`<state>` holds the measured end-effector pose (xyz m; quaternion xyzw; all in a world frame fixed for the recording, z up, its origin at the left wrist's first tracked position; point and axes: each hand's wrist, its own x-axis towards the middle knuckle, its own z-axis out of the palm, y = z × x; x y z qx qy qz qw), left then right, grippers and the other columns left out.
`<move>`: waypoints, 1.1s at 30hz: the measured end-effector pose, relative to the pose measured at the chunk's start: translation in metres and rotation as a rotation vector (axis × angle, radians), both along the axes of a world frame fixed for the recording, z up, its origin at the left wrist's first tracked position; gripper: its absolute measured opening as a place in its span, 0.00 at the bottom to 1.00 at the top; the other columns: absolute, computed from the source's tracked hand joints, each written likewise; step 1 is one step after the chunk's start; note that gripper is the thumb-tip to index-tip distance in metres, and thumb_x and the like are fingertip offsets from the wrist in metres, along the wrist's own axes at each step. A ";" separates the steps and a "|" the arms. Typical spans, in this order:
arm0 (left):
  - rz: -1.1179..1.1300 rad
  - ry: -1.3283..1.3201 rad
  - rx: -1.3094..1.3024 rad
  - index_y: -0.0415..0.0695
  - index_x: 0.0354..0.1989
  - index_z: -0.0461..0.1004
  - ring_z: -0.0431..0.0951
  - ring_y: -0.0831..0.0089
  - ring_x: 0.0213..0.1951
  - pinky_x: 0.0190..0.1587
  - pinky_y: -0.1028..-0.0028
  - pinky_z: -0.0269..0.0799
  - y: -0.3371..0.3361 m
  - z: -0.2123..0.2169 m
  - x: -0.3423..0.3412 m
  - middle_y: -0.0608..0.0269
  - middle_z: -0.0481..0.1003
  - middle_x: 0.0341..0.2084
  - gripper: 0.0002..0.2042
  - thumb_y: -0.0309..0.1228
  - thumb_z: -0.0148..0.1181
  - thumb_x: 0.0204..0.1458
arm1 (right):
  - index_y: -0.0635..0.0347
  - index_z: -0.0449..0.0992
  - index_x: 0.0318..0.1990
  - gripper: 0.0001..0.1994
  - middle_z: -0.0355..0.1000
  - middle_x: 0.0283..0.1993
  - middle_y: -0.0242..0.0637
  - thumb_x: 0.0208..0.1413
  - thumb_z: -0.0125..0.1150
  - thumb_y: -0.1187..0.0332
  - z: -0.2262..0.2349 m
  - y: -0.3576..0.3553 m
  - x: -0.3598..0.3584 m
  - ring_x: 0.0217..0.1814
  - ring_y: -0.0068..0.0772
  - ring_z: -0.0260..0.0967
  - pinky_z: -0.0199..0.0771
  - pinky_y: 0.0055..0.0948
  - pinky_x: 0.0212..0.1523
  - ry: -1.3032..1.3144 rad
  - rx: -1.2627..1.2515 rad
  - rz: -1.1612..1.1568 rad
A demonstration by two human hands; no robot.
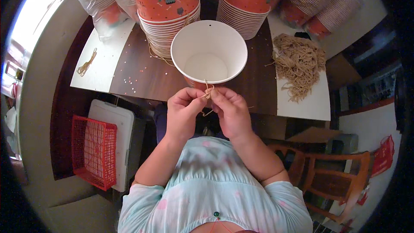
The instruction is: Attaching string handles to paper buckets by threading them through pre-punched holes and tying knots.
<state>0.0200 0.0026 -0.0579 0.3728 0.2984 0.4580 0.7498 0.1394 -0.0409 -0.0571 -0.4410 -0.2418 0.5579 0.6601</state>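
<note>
A paper bucket [185, 43], white inside, stands at the table's front edge with its open mouth facing up and toward me. A tan cord [207, 87] passes at its near rim and is looped between my hands. Finger and thumb of my left hand [184, 111] pinch the cord from the left. My right hand [234, 112] pinches it from the right, the fingertips of both hands almost touching. A thin loop of the cord hangs just below the fingers. The exact shape of the knot or crossing is partly hidden by my fingertips.
Stacked orange patterned buckets [166, 0] stand behind on the left, with another stack [248, 4] at the back right. A heap of tan cords [299, 62] lies on the table's right. A small cord bundle [87, 62] lies left. Below are a red basket [94, 151] and wooden chair [334, 177].
</note>
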 end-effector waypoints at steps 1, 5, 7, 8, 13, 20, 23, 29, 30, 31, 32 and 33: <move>0.001 0.001 0.000 0.37 0.30 0.73 0.70 0.85 0.26 0.30 0.84 0.64 0.000 -0.002 0.000 0.66 0.75 0.26 0.02 0.21 0.57 0.49 | 0.63 0.77 0.38 0.11 0.74 0.31 0.25 0.57 0.57 0.63 0.000 -0.001 0.000 0.28 0.13 0.61 0.59 0.15 0.29 0.001 0.000 0.001; -0.040 -0.107 -0.015 0.37 0.30 0.73 0.69 0.86 0.28 0.31 0.85 0.64 0.002 -0.009 -0.001 0.69 0.74 0.26 0.02 0.20 0.56 0.48 | 0.64 0.76 0.39 0.11 0.74 0.32 0.28 0.57 0.57 0.65 0.004 -0.002 0.001 0.32 0.14 0.66 0.65 0.16 0.34 -0.158 0.043 -0.012; -0.049 -0.121 -0.018 0.37 0.30 0.73 0.69 0.86 0.28 0.31 0.85 0.63 0.002 -0.008 -0.001 0.69 0.74 0.26 0.02 0.20 0.56 0.48 | 0.64 0.76 0.39 0.10 0.74 0.32 0.29 0.58 0.56 0.65 0.008 -0.003 0.002 0.33 0.15 0.67 0.68 0.17 0.36 -0.188 0.057 -0.005; -0.037 -0.080 0.019 0.37 0.30 0.73 0.69 0.86 0.28 0.31 0.85 0.63 0.001 -0.006 -0.001 0.69 0.74 0.26 0.02 0.20 0.55 0.48 | 0.65 0.75 0.39 0.10 0.74 0.32 0.29 0.57 0.56 0.66 0.008 -0.003 0.004 0.34 0.16 0.68 0.69 0.18 0.38 -0.201 0.069 0.022; -0.032 0.002 0.049 0.37 0.30 0.73 0.70 0.85 0.28 0.32 0.84 0.65 0.003 -0.006 -0.004 0.68 0.74 0.26 0.02 0.20 0.56 0.48 | 0.64 0.75 0.37 0.09 0.74 0.33 0.30 0.58 0.56 0.66 0.008 -0.005 0.012 0.33 0.16 0.67 0.68 0.16 0.36 -0.365 0.071 0.056; -0.105 0.014 0.008 0.35 0.30 0.73 0.74 0.79 0.28 0.33 0.80 0.68 0.004 0.007 -0.003 0.63 0.76 0.25 0.03 0.22 0.56 0.50 | 0.58 0.76 0.39 0.07 0.74 0.33 0.28 0.55 0.57 0.67 -0.007 0.002 0.012 0.31 0.14 0.64 0.60 0.16 0.30 0.401 0.061 0.211; -0.116 0.041 0.015 0.34 0.31 0.72 0.75 0.78 0.29 0.34 0.79 0.69 0.007 0.001 -0.005 0.62 0.76 0.25 0.03 0.22 0.56 0.50 | 0.58 0.76 0.39 0.07 0.74 0.34 0.27 0.55 0.58 0.67 -0.009 0.002 0.008 0.31 0.14 0.64 0.61 0.16 0.31 0.386 0.069 0.181; 0.063 0.170 0.227 0.35 0.35 0.71 0.74 0.78 0.35 0.37 0.81 0.70 -0.002 0.011 0.002 0.62 0.74 0.33 0.06 0.20 0.57 0.48 | 0.59 0.77 0.40 0.09 0.75 0.36 0.28 0.57 0.57 0.66 -0.003 0.001 0.009 0.33 0.14 0.67 0.63 0.16 0.34 0.085 0.047 0.108; 0.153 0.173 0.363 0.37 0.36 0.71 0.74 0.78 0.37 0.37 0.82 0.69 -0.003 0.013 0.004 0.64 0.73 0.34 0.07 0.21 0.59 0.48 | 0.60 0.77 0.40 0.09 0.75 0.37 0.29 0.57 0.57 0.65 -0.001 0.001 0.009 0.34 0.15 0.68 0.65 0.16 0.36 0.036 0.038 0.091; 0.163 0.221 0.447 0.36 0.38 0.71 0.72 0.79 0.37 0.37 0.82 0.68 -0.004 0.009 0.002 0.63 0.70 0.37 0.10 0.19 0.59 0.45 | 0.60 0.77 0.40 0.09 0.75 0.37 0.29 0.57 0.57 0.65 0.000 0.000 0.008 0.34 0.15 0.68 0.65 0.16 0.36 0.037 0.038 0.089; 0.161 0.221 0.448 0.36 0.38 0.71 0.72 0.79 0.37 0.37 0.82 0.68 -0.002 0.007 0.000 0.63 0.70 0.37 0.10 0.19 0.59 0.45 | 0.61 0.77 0.40 0.09 0.75 0.37 0.30 0.57 0.57 0.66 0.001 0.000 0.007 0.36 0.16 0.69 0.67 0.17 0.38 0.019 0.057 0.065; 0.209 0.334 0.629 0.36 0.37 0.71 0.71 0.79 0.35 0.36 0.82 0.68 0.000 0.006 -0.001 0.63 0.70 0.37 0.11 0.18 0.60 0.44 | 0.62 0.77 0.39 0.09 0.75 0.38 0.31 0.57 0.57 0.66 0.002 0.000 0.006 0.37 0.18 0.70 0.69 0.18 0.41 0.001 0.075 0.041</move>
